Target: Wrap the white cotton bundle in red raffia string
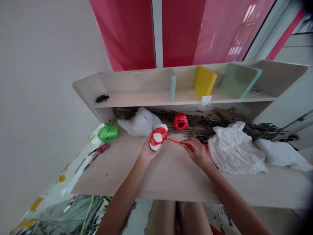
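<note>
My left hand [148, 148] is closed round a white padded bundle [158, 137] wrapped with bands of red plastic twine, tilted over the desk. From the bundle, a taut strand of red plastic twine [174, 141] runs right to my right hand [196, 152]. The fingers of that hand pinch the strand, and more red twine shows behind them. Farther back lies a ball of red twine [180, 121] with a hollow in its side. White fluffy stuffing [141, 122] is just behind my left hand.
On the left lie a green twine ball [107, 133] and a red-and-white wound bundle [103, 148]. Crumpled white paper [236, 148] sits right of my right hand, near black-handled scissors [202, 139]. Dried stems [217, 123] stretch along the back beneath a shelf [137, 98].
</note>
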Demonstrator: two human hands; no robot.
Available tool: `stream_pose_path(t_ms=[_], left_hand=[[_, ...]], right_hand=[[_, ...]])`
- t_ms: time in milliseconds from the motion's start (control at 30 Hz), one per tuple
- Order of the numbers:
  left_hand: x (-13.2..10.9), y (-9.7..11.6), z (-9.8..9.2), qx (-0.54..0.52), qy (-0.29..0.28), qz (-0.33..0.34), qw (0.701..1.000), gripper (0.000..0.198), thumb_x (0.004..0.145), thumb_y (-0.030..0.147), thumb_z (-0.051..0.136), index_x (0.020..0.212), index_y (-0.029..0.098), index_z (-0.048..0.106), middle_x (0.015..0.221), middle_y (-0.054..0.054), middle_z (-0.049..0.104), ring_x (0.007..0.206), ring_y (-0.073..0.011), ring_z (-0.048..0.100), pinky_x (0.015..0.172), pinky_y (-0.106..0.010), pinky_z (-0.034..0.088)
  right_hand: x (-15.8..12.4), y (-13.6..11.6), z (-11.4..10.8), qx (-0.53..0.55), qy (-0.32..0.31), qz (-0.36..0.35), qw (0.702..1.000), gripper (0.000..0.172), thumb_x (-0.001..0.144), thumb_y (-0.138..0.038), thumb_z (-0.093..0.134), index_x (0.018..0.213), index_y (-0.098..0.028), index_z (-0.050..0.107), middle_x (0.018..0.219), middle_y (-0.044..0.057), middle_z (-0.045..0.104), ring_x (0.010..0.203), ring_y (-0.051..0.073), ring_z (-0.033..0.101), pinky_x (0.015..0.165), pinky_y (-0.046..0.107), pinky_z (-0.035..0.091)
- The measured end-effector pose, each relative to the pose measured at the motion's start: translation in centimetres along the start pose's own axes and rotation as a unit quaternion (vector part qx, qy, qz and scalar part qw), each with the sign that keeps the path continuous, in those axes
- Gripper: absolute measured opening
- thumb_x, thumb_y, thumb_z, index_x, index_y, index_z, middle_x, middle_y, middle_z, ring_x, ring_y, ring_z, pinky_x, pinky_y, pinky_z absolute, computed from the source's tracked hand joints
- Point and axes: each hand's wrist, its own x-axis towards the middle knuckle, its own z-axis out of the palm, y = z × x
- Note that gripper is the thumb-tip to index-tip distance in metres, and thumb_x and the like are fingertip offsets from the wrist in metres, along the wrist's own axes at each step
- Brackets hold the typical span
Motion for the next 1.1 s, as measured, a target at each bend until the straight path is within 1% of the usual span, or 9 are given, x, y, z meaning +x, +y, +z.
stream_pose_path(t_ms=[233,367,467,567,700,800,900,1000,1100], left_hand=[[0.4,-0.1,-0.6,-0.002,0.01,-0.017,1.0,0.054,0.096,0.052,0.034,0.127,0.013,0.056,0.086,-0.01,0.074,0.069,-0.0168,0.072,0.057,-0.02,0.057],[0.2,0.0,0.0,0.002,0.002,-0.023,1.0,0.061,0.096,0.054,0.028,0.13,0.01,0.052,0.085,-0.012,0.074,0.068,-0.0183,0.072,0.058,-0.022,0.057],[0.1,-0.1,0.5,0.011,-0.012,-0.029,0.999,0.065,0.096,0.054,0.03,0.136,0.006,0.046,0.092,-0.016,0.073,0.068,-0.0181,0.071,0.056,-0.022,0.056],[0.2,-0.5,0.5,0.039,-0.005,0.016,0.999,0.057,0.096,0.048,0.037,0.137,0.01,0.046,0.101,-0.016,0.072,0.07,-0.0181,0.071,0.058,-0.024,0.056],[0.8,-1.3,0.2,0.062,0.057,0.09,0.992,0.04,0.096,0.035,0.044,0.129,0.016,0.053,0.096,-0.008,0.073,0.073,-0.0173,0.071,0.067,-0.029,0.058],[1.1,-1.9,0.2,0.068,0.087,0.124,0.986,0.032,0.095,0.028,0.048,0.123,0.018,0.058,0.096,-0.005,0.073,0.079,-0.0162,0.071,0.075,-0.03,0.058],[1.3,-2.1,0.2,0.073,0.098,0.147,0.982,0.028,0.093,0.025,0.051,0.118,0.019,0.062,0.099,-0.004,0.073,0.083,-0.0146,0.07,0.081,-0.028,0.056],[1.3,-2.1,0.1,0.076,0.108,0.154,0.979,0.028,0.093,0.026,0.052,0.117,0.018,0.063,0.101,-0.004,0.073,0.085,-0.0152,0.07,0.083,-0.029,0.055],[1.5,-1.9,-0.1,0.086,0.116,0.155,0.977,0.03,0.092,0.028,0.053,0.119,0.018,0.063,0.102,-0.005,0.072,0.086,-0.0162,0.07,0.082,-0.029,0.055]], right_hand=[[-0.3,0.5,-0.3,-0.053,0.005,-0.028,0.998,0.022,0.094,-0.032,0.055,0.081,-0.021,0.069,0.068,0.004,0.061,0.066,0.017,0.056,0.062,0.029,0.044],[0.1,0.5,-0.4,-0.087,0.038,0.004,0.995,0.032,0.093,-0.034,0.055,0.067,-0.02,0.066,0.073,0.005,0.059,0.07,0.017,0.054,0.068,0.032,0.042],[0.2,0.7,-0.4,-0.102,0.024,0.04,0.994,0.039,0.093,-0.037,0.056,0.059,-0.019,0.063,0.081,0.006,0.061,0.075,0.018,0.056,0.075,0.035,0.04],[0.3,0.8,-0.3,-0.067,0.013,0.065,0.995,0.041,0.095,-0.036,0.052,0.058,-0.02,0.062,0.081,0.006,0.064,0.077,0.018,0.057,0.076,0.034,0.041],[0.5,0.6,-0.3,0.0,0.025,0.099,0.995,0.043,0.096,-0.036,0.05,0.058,-0.02,0.059,0.071,0.004,0.064,0.071,0.017,0.058,0.073,0.031,0.043],[0.5,0.5,-0.4,0.008,0.032,0.111,0.993,0.043,0.095,-0.039,0.05,0.057,-0.02,0.058,0.066,0.003,0.063,0.066,0.017,0.058,0.071,0.031,0.042],[0.5,0.7,-0.4,-0.014,0.008,0.104,0.994,0.044,0.095,-0.041,0.05,0.056,-0.021,0.057,0.063,0.003,0.064,0.064,0.017,0.058,0.069,0.03,0.041],[0.2,1.3,-0.3,-0.027,-0.051,0.091,0.994,0.046,0.096,-0.041,0.047,0.057,-0.021,0.058,0.062,0.003,0.064,0.062,0.017,0.059,0.068,0.03,0.041],[-0.1,1.8,0.0,-0.065,-0.102,0.067,0.99,0.042,0.096,-0.043,0.048,0.063,-0.02,0.063,0.069,0.005,0.067,0.069,0.019,0.061,0.07,0.031,0.043]])
